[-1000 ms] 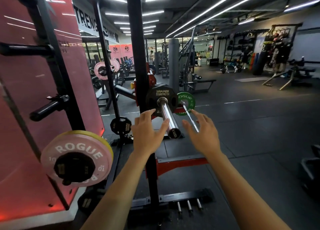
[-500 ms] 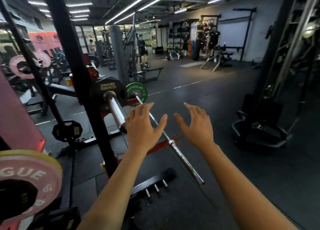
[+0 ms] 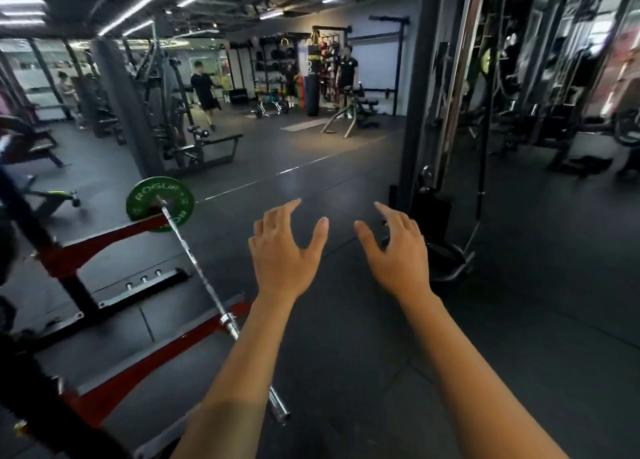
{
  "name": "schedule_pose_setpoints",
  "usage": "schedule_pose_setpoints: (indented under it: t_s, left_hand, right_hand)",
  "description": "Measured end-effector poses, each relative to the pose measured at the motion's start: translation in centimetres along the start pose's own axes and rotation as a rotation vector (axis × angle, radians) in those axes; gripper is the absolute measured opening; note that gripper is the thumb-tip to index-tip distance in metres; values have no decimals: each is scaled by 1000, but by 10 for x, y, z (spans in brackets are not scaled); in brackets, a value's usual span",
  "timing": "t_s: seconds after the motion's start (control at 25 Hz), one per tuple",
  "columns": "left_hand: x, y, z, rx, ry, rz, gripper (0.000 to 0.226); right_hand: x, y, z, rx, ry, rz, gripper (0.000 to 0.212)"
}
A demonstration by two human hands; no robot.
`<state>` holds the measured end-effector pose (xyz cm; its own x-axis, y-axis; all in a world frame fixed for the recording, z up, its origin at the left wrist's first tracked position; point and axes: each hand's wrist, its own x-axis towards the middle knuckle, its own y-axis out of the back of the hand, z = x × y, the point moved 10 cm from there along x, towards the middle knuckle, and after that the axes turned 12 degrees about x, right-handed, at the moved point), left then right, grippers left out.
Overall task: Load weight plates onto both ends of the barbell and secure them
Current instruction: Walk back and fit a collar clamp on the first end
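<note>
A steel barbell [image 3: 194, 263] lies on the dark floor, running from a green Rogue plate [image 3: 142, 199] on its far end to a bare sleeve [image 3: 278, 408] near me. My left forearm crosses over the bar's near part. My left hand [image 3: 282, 250] floats above the floor to the right of the bar, fingers spread, holding nothing. My right hand [image 3: 394, 250] is level with it further right, also spread and holding nothing. Neither hand touches the bar or a plate.
A red and black rack base [image 3: 114, 237] lies left of the bar. A cable machine column [image 3: 427, 112] with a low foot [image 3: 450, 264] stands right of my hands. Benches, machines and several people [image 3: 204, 89] are further back.
The view has swung right: the black plate on the racked bar and the pink plate have left the frame. Both hands stay spread and have drifted away from the bars.
</note>
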<state>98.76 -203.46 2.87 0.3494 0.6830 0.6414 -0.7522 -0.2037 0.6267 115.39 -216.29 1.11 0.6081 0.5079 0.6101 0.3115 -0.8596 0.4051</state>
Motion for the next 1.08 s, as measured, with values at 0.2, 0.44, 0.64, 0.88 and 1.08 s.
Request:
schedule_pose_setpoints:
  t_s: [0.2,0.44,0.64,0.88,1.08]
  left_hand:
    - [48,-89,3,31,46,-73,65]
    - [145,-186,-32,39,66,-28,62]
    - [256,-277,-53,-17,127,-18,64]
    - [363,-374,-64,-37,121,-28,61]
    - [438,-454,-97,5,159,11,67]
  right_hand:
    - [61,-5,72,11,-20,-26,64]
    - [176,-82,141,19,17,-88,66]
    - [305,-150,195,-57,42,-163,68]
    - [429,-201,268,-42,20,-116,66]
    - [518,-282,337,33,20,-171,64]
